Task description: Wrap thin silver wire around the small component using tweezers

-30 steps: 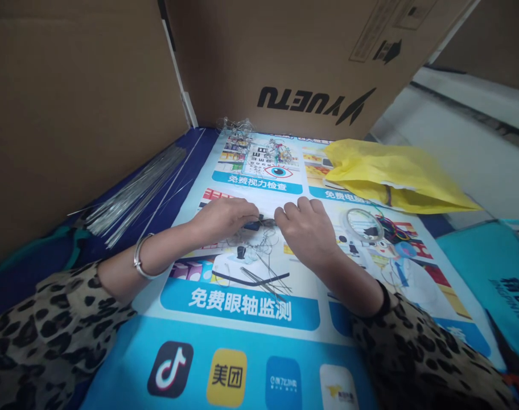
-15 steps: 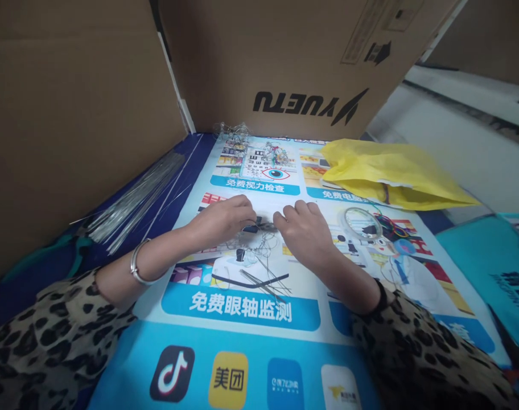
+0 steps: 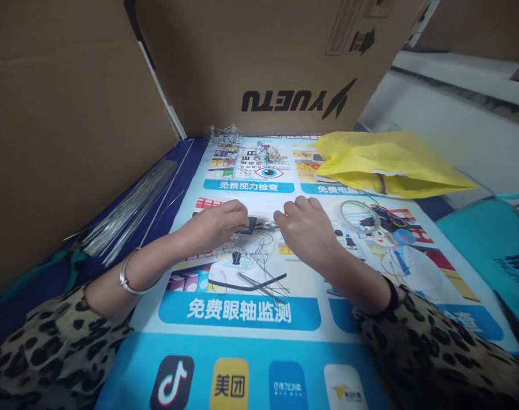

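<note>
My left hand (image 3: 225, 221), with fingers pinched together, is beside a small dark block (image 3: 251, 225); what the fingertips hold is hidden. Facing it, my right hand (image 3: 305, 228) is closed, and silvery thin wire (image 3: 266, 225) runs from the block to its fingertips. Just below lies a loose tangle of fine looped wire (image 3: 255, 246) on the printed sheet (image 3: 127, 364). Several short straight wires (image 3: 263, 285) lie nearer to me.
On the left lies a bundle of long straight wires (image 3: 129, 208). Cardboard walls (image 3: 208, 68) stand behind and at the left. A wire tangle (image 3: 225, 135) is at the back. Rightward are a clear ring-shaped coil (image 3: 344, 212), coloured cords (image 3: 391, 219), a yellow bag (image 3: 370, 156) and a turquoise bag (image 3: 477, 245).
The whole view has shifted slightly. My hands have drawn a little farther apart, leaving more of the dark block and the silvery wire between them in sight.
</note>
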The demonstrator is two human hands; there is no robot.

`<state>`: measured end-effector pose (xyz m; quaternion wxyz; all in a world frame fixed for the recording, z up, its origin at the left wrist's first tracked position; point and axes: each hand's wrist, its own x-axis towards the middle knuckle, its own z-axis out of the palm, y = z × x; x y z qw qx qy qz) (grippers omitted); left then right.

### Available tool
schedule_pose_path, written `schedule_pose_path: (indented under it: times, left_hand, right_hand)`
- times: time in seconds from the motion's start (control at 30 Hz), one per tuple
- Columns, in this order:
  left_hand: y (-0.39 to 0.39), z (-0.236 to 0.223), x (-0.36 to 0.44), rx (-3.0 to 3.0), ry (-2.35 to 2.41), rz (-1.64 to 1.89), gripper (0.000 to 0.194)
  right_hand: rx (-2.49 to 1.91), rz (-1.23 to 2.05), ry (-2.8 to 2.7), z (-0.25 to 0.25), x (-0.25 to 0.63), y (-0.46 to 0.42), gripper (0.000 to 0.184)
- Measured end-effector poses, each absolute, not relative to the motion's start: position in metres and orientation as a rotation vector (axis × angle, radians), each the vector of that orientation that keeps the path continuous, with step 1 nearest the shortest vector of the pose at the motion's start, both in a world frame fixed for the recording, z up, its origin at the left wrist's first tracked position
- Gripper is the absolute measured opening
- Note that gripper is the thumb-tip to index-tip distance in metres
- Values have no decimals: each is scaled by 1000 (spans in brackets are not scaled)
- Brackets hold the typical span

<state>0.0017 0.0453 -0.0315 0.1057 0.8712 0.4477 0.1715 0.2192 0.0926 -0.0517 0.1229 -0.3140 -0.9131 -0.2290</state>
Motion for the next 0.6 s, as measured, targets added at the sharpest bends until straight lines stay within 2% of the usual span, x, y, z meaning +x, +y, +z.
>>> schedule_pose_path:
  times: [0.4, 0.6]
  left_hand:
    - [46, -38, 9, 2597, 1307, 459, 19]
    - [47, -46, 9, 2516, 1413, 552, 14]
  right_hand:
    - [-951, -613, -2833, -41, 206, 84, 16]
    - [-990, -582, -2868, -37, 205, 79, 15]
